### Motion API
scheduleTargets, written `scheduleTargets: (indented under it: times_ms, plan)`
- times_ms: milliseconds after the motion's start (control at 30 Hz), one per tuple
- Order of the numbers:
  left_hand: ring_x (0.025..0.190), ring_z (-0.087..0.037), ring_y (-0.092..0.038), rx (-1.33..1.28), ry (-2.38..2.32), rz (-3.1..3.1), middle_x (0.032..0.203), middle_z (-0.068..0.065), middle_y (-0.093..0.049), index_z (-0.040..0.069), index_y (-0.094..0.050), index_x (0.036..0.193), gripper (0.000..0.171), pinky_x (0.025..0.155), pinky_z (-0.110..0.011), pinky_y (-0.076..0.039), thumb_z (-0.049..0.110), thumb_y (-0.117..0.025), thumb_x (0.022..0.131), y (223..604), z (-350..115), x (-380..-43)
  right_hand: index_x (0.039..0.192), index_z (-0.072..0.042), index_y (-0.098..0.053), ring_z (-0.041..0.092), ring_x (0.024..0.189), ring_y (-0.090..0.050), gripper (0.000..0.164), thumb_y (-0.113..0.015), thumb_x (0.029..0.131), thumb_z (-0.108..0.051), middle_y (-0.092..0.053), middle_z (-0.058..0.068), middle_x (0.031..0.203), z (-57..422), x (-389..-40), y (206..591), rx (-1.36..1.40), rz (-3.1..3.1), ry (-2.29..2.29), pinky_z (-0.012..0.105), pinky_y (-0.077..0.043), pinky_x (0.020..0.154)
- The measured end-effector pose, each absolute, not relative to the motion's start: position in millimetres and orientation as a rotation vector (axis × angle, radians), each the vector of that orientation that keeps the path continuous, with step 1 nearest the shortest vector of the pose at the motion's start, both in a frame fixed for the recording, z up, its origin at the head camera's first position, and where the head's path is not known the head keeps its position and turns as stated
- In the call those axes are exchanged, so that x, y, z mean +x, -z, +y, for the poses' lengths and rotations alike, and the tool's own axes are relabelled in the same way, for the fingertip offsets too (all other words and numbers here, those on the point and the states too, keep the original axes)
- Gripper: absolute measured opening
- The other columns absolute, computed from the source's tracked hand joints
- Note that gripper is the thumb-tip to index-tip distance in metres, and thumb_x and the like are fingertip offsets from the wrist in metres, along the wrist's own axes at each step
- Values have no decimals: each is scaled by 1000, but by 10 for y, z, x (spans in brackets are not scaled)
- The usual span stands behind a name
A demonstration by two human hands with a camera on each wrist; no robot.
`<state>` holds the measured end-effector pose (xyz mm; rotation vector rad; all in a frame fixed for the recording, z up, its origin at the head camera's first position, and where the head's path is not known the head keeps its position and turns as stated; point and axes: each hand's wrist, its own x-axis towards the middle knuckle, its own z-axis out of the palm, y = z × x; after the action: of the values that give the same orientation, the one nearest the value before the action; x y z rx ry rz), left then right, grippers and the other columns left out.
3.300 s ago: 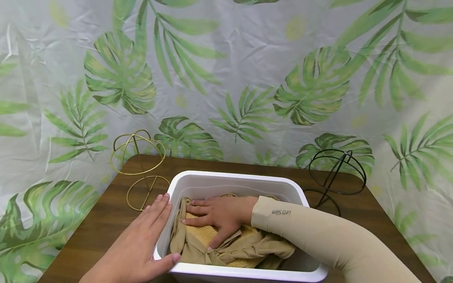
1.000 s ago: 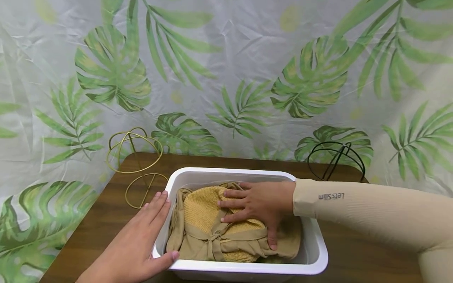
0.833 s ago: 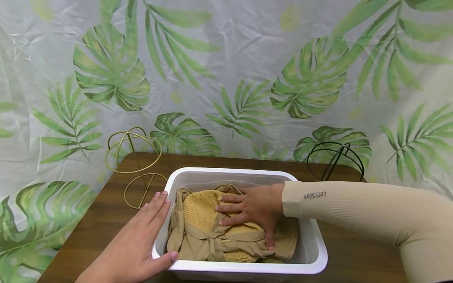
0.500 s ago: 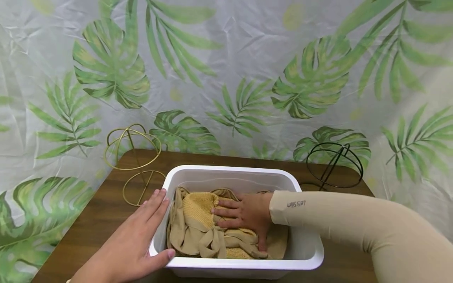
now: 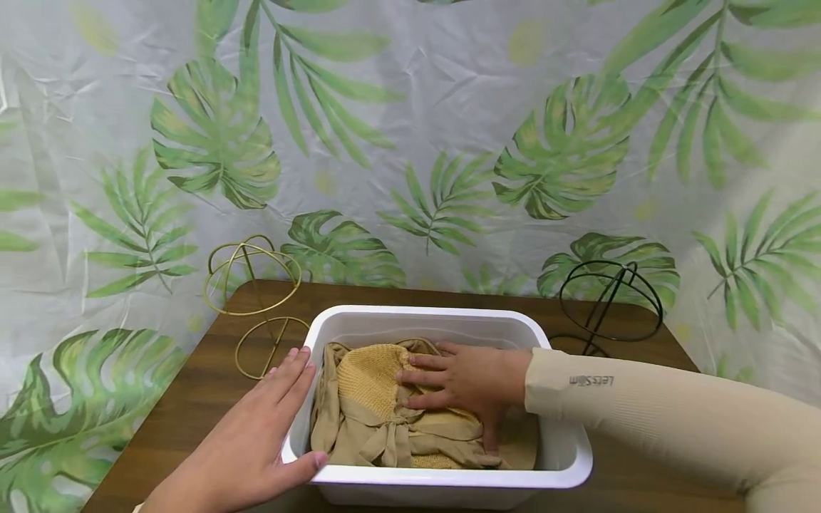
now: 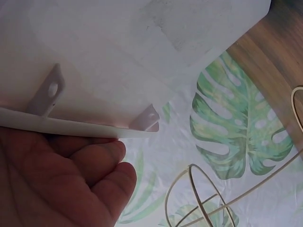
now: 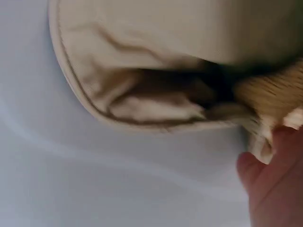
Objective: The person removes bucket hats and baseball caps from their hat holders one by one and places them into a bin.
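A sun hat with a yellow woven crown (image 5: 365,374) and a tan ribbon bow (image 5: 393,433) lies inside a white plastic tub (image 5: 449,479). My right hand (image 5: 467,377) rests on the hat's right side, fingers spread, thumb pointing toward the near rim. Tan brim cloth (image 7: 142,28), folded at its stitched edge, fills the top of the right wrist view beside the pale tub wall. My left hand (image 5: 240,434) lies against the tub's left rim, fingers straight, thumb at the near left corner. Its fingers (image 6: 102,163) touch under the rim in the left wrist view.
A gold wire hat stand (image 5: 253,281) stands behind the tub on the left, and a black wire stand (image 5: 609,303) on the right. The tub sits on a brown wooden table (image 5: 199,377). A leaf-patterned sheet (image 5: 436,92) hangs behind.
Over three seconds my right hand has shifted right across the hat, uncovering more of the woven crown and the bow. Most recently, hand and hat edged right. My left hand has stayed at the rim.
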<state>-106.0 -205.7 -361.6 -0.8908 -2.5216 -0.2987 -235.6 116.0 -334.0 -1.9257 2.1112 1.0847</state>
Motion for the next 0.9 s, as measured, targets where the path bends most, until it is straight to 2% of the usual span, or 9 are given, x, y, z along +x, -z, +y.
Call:
scheduleTargets:
  times_ms: [167,267,367,467,567,667,767,900]
  plan:
    - [142,-37,-34,-893,301,-2520,154,-25,-34,-10,-39,146,93,118,-23,-5,58,-63,87,3627,-2042,-1082,161,-28,-13,31,151,-9,129,-61,58,-90,-3,8,167,1336,-2279,2959,-1854,2309,-911,56,-23,115]
    - [141,-37,-35,-901,303,-2513,154,-25,-35,-11,-40,145,92,118,-23,-5,59,-61,88,3635,-2034,-1096,161,-27,-13,33,151,-8,128,-68,60,-84,-1,9,167,1520,-2235,2741,-1751,2455,-785,57,-22,115]
    - [141,-38,-36,-911,302,-2501,153,-25,-36,-11,-41,144,92,118,-22,-5,59,-61,88,3637,-2040,-1111,161,-24,-16,35,150,-9,122,-71,66,-76,0,11,166,1788,-2196,2572,-1625,2635,-569,59,-22,114]
    - [141,-37,-35,-927,306,-2496,153,-25,-36,-11,-40,145,92,118,-22,-5,58,-63,88,3637,-2055,-1138,160,-21,-20,41,147,-17,109,-69,75,-70,-2,12,166,2115,-2141,2487,-1486,2842,-318,63,-26,111]
    - [142,-37,-33,-945,321,-2499,154,-24,-35,-11,-41,144,92,118,-23,-6,55,-65,86,3642,-2072,-1169,160,-22,-22,45,144,-24,99,-69,82,-62,-4,11,166,2448,-2059,2523,-1319,3027,-61,66,-30,105]
    - [143,-37,-32,-939,361,-2509,155,-24,-34,-11,-40,145,93,119,-23,-6,53,-68,85,3654,-2076,-1190,160,-23,-21,46,143,-24,96,-74,84,-50,-4,9,166,2746,-1981,2643,-1158,3136,178,67,-33,99]
    - [143,-38,-30,-896,414,-2529,156,-23,-32,-10,-37,147,95,119,-23,-4,53,-69,83,3661,-2074,-1185,160,-23,-22,41,147,-17,97,-79,83,-39,-7,10,166,2983,-1932,2801,-1027,3196,356,67,-30,103]
    - [147,-35,-23,-839,542,-2541,160,-19,-26,-4,-30,153,92,118,-23,-2,46,-69,86,3632,-2134,-1157,160,-16,-23,38,149,-9,94,-78,85,-33,-15,20,163,3191,-1890,3014,-960,3264,447,66,-16,112]
